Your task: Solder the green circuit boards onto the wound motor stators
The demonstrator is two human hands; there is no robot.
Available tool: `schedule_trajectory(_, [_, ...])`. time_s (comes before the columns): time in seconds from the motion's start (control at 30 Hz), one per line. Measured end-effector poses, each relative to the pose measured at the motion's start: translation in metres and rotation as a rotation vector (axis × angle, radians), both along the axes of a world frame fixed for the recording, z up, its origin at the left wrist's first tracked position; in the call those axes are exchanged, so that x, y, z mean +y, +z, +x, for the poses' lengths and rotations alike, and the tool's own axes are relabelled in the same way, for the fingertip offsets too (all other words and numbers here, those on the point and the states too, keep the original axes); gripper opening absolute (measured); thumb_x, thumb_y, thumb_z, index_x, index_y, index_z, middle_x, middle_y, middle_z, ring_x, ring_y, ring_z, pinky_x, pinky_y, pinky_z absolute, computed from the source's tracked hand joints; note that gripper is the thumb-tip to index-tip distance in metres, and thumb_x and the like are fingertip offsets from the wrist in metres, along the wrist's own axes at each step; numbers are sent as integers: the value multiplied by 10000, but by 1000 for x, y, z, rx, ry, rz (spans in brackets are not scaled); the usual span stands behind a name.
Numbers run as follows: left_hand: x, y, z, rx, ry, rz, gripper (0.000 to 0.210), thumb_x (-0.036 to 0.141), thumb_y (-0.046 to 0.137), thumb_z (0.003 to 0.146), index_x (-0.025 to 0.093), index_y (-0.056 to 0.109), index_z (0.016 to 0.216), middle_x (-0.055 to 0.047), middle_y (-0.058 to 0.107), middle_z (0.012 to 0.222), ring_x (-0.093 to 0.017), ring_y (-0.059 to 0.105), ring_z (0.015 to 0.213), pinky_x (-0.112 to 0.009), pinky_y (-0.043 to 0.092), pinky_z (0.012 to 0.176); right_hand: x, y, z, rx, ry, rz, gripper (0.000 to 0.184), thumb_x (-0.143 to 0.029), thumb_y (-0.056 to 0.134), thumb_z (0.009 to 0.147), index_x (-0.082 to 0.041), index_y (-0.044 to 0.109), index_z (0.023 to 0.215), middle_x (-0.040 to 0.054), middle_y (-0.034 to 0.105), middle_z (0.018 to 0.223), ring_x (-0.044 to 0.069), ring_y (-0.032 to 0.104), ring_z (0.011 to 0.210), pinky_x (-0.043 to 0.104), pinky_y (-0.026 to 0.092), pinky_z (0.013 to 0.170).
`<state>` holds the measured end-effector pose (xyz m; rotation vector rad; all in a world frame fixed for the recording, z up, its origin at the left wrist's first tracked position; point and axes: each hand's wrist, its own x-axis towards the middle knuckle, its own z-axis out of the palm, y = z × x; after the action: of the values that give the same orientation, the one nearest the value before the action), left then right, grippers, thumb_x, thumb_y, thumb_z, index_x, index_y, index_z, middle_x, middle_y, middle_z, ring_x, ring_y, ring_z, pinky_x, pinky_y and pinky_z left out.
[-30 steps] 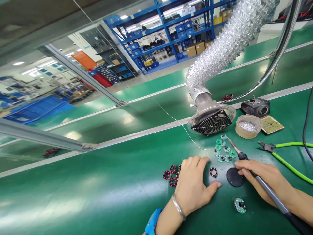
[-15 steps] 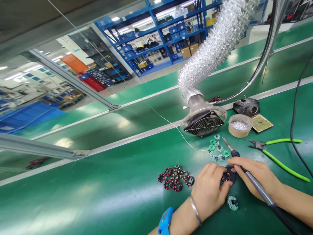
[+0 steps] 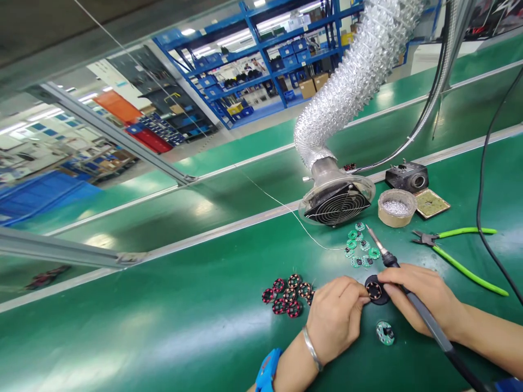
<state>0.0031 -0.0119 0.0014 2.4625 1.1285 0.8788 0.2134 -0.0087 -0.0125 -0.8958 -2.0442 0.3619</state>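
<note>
Green bench (image 3: pixel 163 332): hands (image 3: pixel 335 307) either side of ring (image 3: pixel 373 291), soldering iron (image 3: pixel 425 317) in right.

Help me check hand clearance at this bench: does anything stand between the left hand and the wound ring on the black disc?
Nothing visible does: the left hand is right at the left edge of the wound ring. The right hand, holding the soldering iron, is opposite.

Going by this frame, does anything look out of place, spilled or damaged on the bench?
I see nothing spilled or plainly damaged. One mild oddity: a single green circuit board lies apart from the cluster of similar boards, on the near side of the black disc. It may be there on purpose.
</note>
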Motion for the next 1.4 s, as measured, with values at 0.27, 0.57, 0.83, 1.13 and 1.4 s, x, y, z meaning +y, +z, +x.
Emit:
schedule_trajectory(0.27, [-1,3,-10,-66,120,-194,171,105,435,885,188,543,782,-29,612,746,-152,578,693,-253,462,633,-3,-4,-11,-145,87,53,266,-63,469,884,-204,538,1098,29,551,752,184,470,698,296,417,612])
schedule_trajectory(0.57, [-8,1,14,11,224,-422,62,257,646,771,196,637,766,-2,588,665,-162,546,594,-273,410,565,2,4,-10,-111,116,-36,333,-76,478,822,-210,510,1126,58,635,914,190,547,756,317,494,682])
schedule_trajectory(0.83, [-8,7,15,-240,195,-957,145,197,545,745,180,518,603,55,431,523,-87,372,471,-200,291,459,4,-1,-6,-131,158,-73,372,-64,475,790,-197,483,1138,67,646,943,190,573,761,338,469,710])
schedule_trajectory(1.13, [12,8,17,-285,297,-1079,213,297,593,724,182,482,583,76,418,454,-63,365,400,-167,248,399,5,2,-6,-82,190,-116,373,-46,474,793,-193,481,1135,34,633,891,167,570,747,313,435,702])
schedule_trajectory(1.4, [5,9,5,-192,337,-1021,122,290,601,694,172,573,683,54,505,494,-80,410,398,-185,316,404,7,1,-5,-70,189,-141,342,-66,482,820,-195,486,1137,33,651,899,168,603,772,307,428,711])
